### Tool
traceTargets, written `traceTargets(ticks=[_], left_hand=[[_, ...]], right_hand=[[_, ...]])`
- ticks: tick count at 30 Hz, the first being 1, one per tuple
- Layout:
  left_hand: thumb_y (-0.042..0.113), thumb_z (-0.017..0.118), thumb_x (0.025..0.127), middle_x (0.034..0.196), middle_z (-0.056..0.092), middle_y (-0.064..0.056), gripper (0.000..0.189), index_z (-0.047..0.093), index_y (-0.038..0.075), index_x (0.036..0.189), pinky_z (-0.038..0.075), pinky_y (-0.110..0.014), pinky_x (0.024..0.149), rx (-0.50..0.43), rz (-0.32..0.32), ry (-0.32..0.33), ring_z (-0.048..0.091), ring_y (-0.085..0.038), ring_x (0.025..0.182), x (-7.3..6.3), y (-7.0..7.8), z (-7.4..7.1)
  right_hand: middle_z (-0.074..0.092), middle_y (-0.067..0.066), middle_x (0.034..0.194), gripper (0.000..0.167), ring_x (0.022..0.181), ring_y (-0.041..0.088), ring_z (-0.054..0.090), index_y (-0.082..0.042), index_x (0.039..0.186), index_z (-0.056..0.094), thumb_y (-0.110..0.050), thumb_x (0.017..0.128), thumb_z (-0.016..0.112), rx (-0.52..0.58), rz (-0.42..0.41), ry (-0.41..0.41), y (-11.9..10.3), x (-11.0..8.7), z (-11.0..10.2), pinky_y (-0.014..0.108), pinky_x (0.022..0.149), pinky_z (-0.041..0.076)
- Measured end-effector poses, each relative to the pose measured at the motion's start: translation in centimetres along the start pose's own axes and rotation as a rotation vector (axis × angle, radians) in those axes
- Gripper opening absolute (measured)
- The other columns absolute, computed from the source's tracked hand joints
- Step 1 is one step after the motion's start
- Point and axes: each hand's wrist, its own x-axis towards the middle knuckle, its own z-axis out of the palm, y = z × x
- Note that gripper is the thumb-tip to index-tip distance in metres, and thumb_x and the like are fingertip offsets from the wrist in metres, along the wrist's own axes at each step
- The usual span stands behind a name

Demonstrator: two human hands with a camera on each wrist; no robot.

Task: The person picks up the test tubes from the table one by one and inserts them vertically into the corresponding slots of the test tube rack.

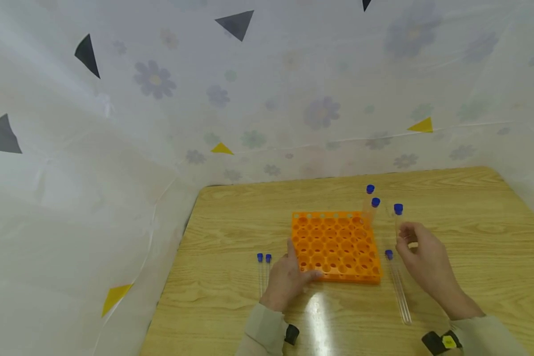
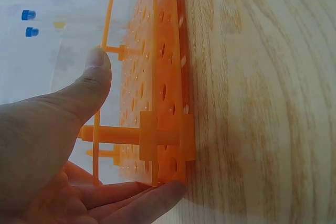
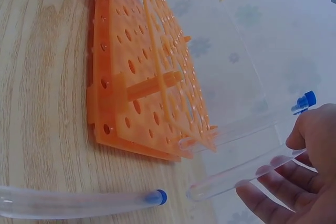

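Note:
An orange test tube rack [image 1: 338, 247] stands on the wooden table. My left hand [image 1: 287, 277] grips its near left corner; in the left wrist view the thumb [image 2: 97, 66] lies against the top frame and the fingers against the side. To the right of the rack, my right hand [image 1: 427, 262] pinches a clear test tube [image 3: 236, 177] with a blue cap [image 1: 398, 208]. Seen from the right wrist, this tube slants, its rounded end close to the rack's corner. Two blue-capped tubes [image 1: 376, 202] stand upright in the rack's far right corner.
Clear tubes [image 1: 400, 296] with a blue cap lie on the table [image 1: 485, 217] right of the rack, below my right hand. Two more capped tubes [image 1: 260, 277] lie left of the rack, partly behind my left hand. A white flowered sheet [image 1: 267, 99] encloses the table's back and sides.

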Motion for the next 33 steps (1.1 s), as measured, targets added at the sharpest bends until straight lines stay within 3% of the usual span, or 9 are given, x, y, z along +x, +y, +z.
traceTargets(ticks=[5,16,19,26,33], left_hand=[[0.065,0.068,0.080,0.100,0.068,-0.017,0.118,0.008,-0.001,0.158,0.055,-0.035,0.072,0.001,0.001,0.005,0.064,-0.018,0.076,0.0,0.0,0.1],[0.065,0.068,0.081,0.109,0.068,-0.020,0.118,0.007,0.000,0.158,0.056,-0.037,0.075,-0.011,-0.003,0.010,0.066,-0.022,0.083,0.0,-0.1,0.1],[0.065,0.068,0.081,0.105,0.068,-0.019,0.118,0.007,0.000,0.158,0.056,-0.037,0.074,-0.011,-0.003,0.009,0.066,-0.021,0.081,0.1,0.0,0.1],[0.064,0.068,0.080,0.103,0.068,-0.019,0.118,0.008,0.000,0.158,0.056,-0.036,0.073,-0.016,0.004,0.012,0.065,-0.020,0.080,0.1,0.0,0.1],[0.065,0.068,0.080,0.096,0.068,-0.015,0.119,0.006,0.001,0.159,0.053,-0.032,0.067,-0.021,-0.007,0.000,0.059,-0.013,0.069,0.2,0.0,0.1]], right_hand=[[0.064,0.014,0.103,0.024,0.090,-0.022,0.040,0.001,0.119,0.056,-0.007,0.096,0.058,0.029,-0.021,0.029,-0.3,0.2,0.2,0.004,0.067,0.045],[0.063,0.011,0.102,0.019,0.093,-0.017,0.047,0.001,0.111,0.057,0.002,0.093,0.062,0.121,-0.143,0.101,-1.5,0.9,0.9,-0.004,0.079,0.039],[0.064,0.011,0.102,0.017,0.093,-0.014,0.049,0.002,0.110,0.057,0.003,0.093,0.062,0.154,-0.166,0.113,-1.7,1.1,1.1,-0.003,0.080,0.040],[0.065,0.014,0.104,0.020,0.097,-0.016,0.050,0.003,0.112,0.056,0.004,0.093,0.062,0.209,-0.172,0.101,-1.9,1.5,1.7,-0.002,0.082,0.041],[0.063,0.014,0.105,0.017,0.099,-0.016,0.050,0.002,0.111,0.055,0.001,0.096,0.060,0.240,-0.142,0.059,-1.7,1.8,2.4,-0.001,0.082,0.042]])
